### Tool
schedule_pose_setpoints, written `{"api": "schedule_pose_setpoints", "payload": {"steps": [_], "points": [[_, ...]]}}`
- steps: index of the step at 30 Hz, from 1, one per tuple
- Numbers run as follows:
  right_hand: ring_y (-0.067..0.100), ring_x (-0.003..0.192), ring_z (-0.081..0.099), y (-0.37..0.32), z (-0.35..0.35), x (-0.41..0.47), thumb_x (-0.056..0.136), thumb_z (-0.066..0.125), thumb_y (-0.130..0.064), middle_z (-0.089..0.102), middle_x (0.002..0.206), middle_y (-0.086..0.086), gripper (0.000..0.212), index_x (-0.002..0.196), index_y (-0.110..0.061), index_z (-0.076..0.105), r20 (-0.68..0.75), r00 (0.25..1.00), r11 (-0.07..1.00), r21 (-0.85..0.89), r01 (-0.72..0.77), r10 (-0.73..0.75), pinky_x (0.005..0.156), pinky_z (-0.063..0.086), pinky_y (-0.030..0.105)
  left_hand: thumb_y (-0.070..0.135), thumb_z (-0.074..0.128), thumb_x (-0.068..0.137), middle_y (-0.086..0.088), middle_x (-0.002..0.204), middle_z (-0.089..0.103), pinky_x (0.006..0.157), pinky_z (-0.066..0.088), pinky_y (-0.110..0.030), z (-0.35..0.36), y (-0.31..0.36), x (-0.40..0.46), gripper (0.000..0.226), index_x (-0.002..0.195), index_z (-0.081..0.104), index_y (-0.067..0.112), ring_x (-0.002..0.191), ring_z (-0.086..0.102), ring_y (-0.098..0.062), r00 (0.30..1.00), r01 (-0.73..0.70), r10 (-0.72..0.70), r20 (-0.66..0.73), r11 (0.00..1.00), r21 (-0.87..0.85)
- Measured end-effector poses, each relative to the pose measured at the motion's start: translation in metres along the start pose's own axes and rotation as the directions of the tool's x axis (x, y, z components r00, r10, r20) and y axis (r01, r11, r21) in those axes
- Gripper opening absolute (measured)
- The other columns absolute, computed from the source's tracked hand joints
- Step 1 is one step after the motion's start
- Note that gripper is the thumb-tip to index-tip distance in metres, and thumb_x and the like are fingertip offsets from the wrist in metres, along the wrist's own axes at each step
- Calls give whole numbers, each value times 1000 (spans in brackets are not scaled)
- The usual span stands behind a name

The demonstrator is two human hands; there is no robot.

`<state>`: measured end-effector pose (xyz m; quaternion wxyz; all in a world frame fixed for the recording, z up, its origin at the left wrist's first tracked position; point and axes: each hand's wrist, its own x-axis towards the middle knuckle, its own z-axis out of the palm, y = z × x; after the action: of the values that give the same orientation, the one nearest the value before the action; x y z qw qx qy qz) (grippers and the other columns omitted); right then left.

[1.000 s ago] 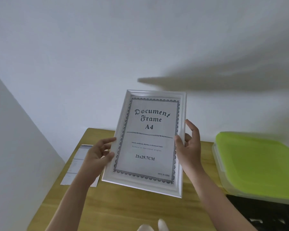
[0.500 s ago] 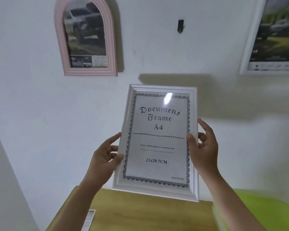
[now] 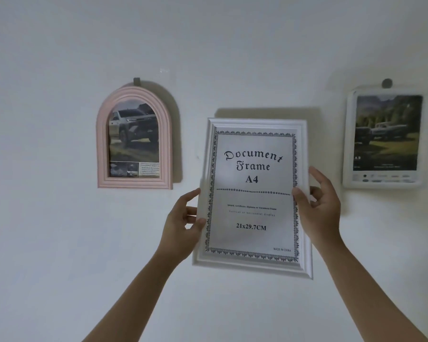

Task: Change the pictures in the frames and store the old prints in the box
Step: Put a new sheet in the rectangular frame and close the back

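I hold a white rectangular picture frame (image 3: 253, 196) upright against the white wall, between two hung frames. It shows a sheet printed "Document Frame A4". My left hand (image 3: 183, 225) grips its left edge, thumb on the front. My right hand (image 3: 318, 208) grips its right edge, thumb on the front and fingers behind. A pink arched frame (image 3: 134, 139) with a car print hangs at the left. At the right hangs a white rounded frame (image 3: 386, 139) with a dark car print. The box is out of view.
A grey hook (image 3: 136, 81) sticks out above the pink frame, and a round grey hook (image 3: 387, 83) sits above the white rounded frame. Bare white wall (image 3: 232, 58) lies above the frame I hold. The table is out of view.
My view has tilted up from the table to the wall. Both hands have raised the white frame from above the table to wall height between the two hung frames.
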<state>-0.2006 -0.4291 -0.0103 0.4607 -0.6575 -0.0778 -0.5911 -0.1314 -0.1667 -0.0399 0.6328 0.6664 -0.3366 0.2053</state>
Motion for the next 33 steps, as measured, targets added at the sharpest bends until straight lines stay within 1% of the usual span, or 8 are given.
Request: {"api": "schedule_pose_setpoints", "payload": {"steps": [2, 5, 8, 14, 18, 21, 26, 33], "points": [[24, 74, 59, 7, 0, 4, 85, 68, -14, 65, 87, 21, 55, 118, -52, 46, 8, 1000, 1000, -19, 2, -2, 60, 48, 17, -2, 60, 82, -8, 84, 68, 72, 53, -24, 6, -6, 4, 61, 116, 48, 47, 74, 62, -19, 1000, 11, -11, 0, 1000, 7], [38, 77, 59, 18, -1, 1, 85, 68, -19, 63, 85, 24, 54, 117, -56, 45, 20, 1000, 999, -49, -7, 8, 63, 48, 30, -2, 60, 82, -11, 85, 67, 68, 52, -23, 13, -19, 2, 61, 118, 49, 45, 76, 62, -25, 999, 46, -46, -3, 999, 6], [38, 78, 58, 29, -4, -6, 86, 67, -19, 62, 85, 21, 55, 118, -57, 43, 35, 999, 996, -90, -3, 6, 66, 47, 36, -2, 60, 81, -12, 86, 66, 67, 51, -19, 20, -33, -2, 59, 120, 49, 42, 77, 63, -27, 997, 76, -76, -10, 997, -1], [21, 67, 47, 44, -5, -11, 88, 64, -21, 52, 77, 13, 53, 125, -53, 42, 20, 1000, 992, -130, 0, 2, 62, 42, 23, -1, 60, 83, -10, 90, 65, 64, 48, -11, 32, -44, -2, 57, 121, 48, 39, 78, 61, -20, 996, 77, -78, -37, 997, -29], [11, 55, 30, 64, -5, -23, 92, 58, -15, 31, 64, -1, 56, 139, -38, 38, 22, 999, 980, -197, -20, 25, 54, 32, 15, -1, 55, 85, -3, 92, 62, 63, 49, -11, 41, -52, -2, 60, 119, 45, 47, 80, 60, -17, 997, 70, -70, -42, 998, -6], [2, 61, 32, 77, -6, -37, 94, 53, -14, 32, 72, -19, 55, 142, -34, 34, 20, 999, 971, -239, -26, 32, 60, 33, 8, -3, 51, 85, 0, 100, 59, 67, 49, -12, 47, -62, -1, 66, 123, 41, 50, 85, 61, -12, 998, 44, -40, -46, 997, 70], [8, 68, 44, 89, -8, -54, 91, 53, -21, 42, 79, 7, 54, 143, -21, 39, 8, 1000, 935, -354, -9, 13, 67, 37, 5, 1, 56, 83, 6, 113, 47, 85, 53, -24, 50, -77, -11, 73, 138, 31, 42, 101, 56, 1, 1000, -2, 5, -18, 985, 171], [19, 75, 52, 87, -5, -67, 88, 59, -3, 42, 88, 7, 60, 142, -17, 38, -3, 1000, 932, -362, 7, -9, 71, 42, 12, 7, 63, 82, 6, 112, 42, 93, 46, -29, 50, -82, -24, 79, 145, 23, 33, 106, 46, 12, 999, -30, 26, 18, 963, 268]]}}
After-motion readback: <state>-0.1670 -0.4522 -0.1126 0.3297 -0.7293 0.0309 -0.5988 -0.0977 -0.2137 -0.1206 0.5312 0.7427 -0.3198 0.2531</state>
